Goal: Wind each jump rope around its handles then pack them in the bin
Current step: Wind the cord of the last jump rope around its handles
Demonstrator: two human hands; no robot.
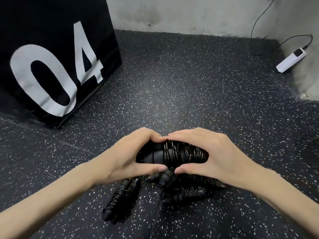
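**Wound rope in both hands, ready for packing**

Both hands hold one jump rope [174, 155] just above the speckled floor [172, 83], near centre. The left hand [136, 152] curls round its bare handle end; the right hand [212, 152] wraps the coiled part. The winding looks finished or nearly so. More wound ropes [120, 200] lie on the floor nearer in. No bin is clearly visible; next, the loose end probably needs tucking in, then the bundle carried off without the coils slipping.
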